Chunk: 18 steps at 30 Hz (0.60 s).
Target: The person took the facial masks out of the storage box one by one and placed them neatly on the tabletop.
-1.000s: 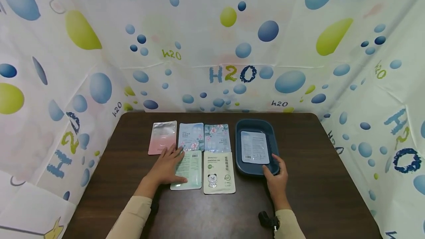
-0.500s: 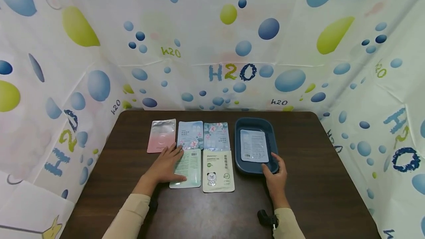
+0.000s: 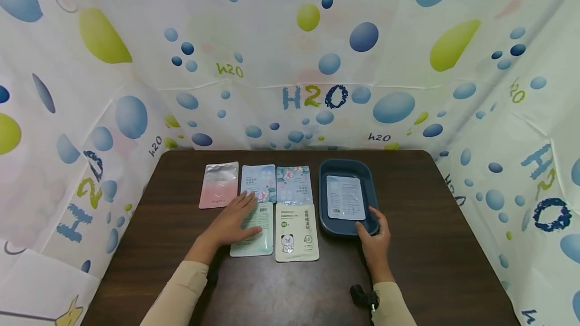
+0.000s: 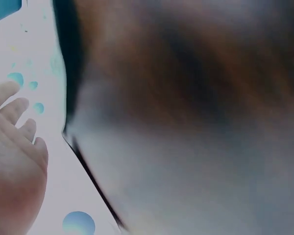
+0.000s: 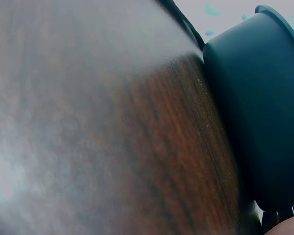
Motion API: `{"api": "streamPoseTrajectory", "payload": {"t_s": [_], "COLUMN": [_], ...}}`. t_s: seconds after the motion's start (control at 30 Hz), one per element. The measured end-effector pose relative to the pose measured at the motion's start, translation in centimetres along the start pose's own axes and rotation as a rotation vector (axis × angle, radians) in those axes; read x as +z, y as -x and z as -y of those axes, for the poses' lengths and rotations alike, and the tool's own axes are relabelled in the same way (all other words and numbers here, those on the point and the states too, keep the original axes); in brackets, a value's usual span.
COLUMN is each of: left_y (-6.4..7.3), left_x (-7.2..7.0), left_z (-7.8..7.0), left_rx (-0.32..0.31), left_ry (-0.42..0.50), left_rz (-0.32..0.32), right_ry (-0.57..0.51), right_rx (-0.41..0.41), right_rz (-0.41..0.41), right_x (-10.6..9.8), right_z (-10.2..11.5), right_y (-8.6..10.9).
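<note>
My left hand [image 3: 232, 223] lies flat with fingers spread over a pale green sachet [image 3: 259, 240] and covers its left part; in the left wrist view the hand [image 4: 14, 161] shows at the left edge, fingers extended. At the right, my right hand [image 3: 377, 243] grips the near right corner of a dark blue plastic tray [image 3: 322, 185], thumb at the near rim, fingers along the outer side. Inside this tray lies a white printed sachet [image 3: 346, 197]. The right wrist view shows the tray's outer wall [image 5: 259, 107] standing on the tabletop.
Beside the green sachet is a cream sachet with a panda [image 3: 296, 233]. Behind them lie a silver-pink sachet [image 3: 219, 185] and two blue floral sachets, one left [image 3: 258, 182] and one right [image 3: 293, 185]. A patterned curtain [image 3: 272, 39] surrounds the dark wooden table [image 3: 430, 245].
My left hand has shifted slightly forward and to the right over the green sachet, its thumb now higher up. The right hand keeps its place at the tray, and the sachets lie as before.
</note>
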<state>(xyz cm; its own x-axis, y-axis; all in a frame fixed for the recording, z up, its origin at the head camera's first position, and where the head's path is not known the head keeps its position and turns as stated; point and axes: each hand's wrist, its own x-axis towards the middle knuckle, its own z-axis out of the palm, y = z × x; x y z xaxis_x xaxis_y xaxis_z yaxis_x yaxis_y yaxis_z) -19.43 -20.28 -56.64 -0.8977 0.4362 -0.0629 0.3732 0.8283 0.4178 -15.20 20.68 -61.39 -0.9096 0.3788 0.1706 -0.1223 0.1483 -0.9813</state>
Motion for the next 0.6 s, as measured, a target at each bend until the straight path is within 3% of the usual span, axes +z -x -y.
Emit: {"api": "streamPoseTrajectory", "payload": {"t_s": [0.37, 0.6], "left_y": [-2.5, -4.4], "left_x": [-1.2, -1.9], "left_z": [-3.1, -5.7], "left_rx": [0.000, 0.012], "left_ry": [0.136, 0.190], "left_rz": [-0.053, -0.039], "right_ry": [-0.009, -0.007], "right_rx": [-0.003, 0.012], "right_rz": [-0.007, -0.014], "right_x": [0.1, 0.1], "right_z": [0.0, 0.1], "right_y": [-0.1, 0.0]}}
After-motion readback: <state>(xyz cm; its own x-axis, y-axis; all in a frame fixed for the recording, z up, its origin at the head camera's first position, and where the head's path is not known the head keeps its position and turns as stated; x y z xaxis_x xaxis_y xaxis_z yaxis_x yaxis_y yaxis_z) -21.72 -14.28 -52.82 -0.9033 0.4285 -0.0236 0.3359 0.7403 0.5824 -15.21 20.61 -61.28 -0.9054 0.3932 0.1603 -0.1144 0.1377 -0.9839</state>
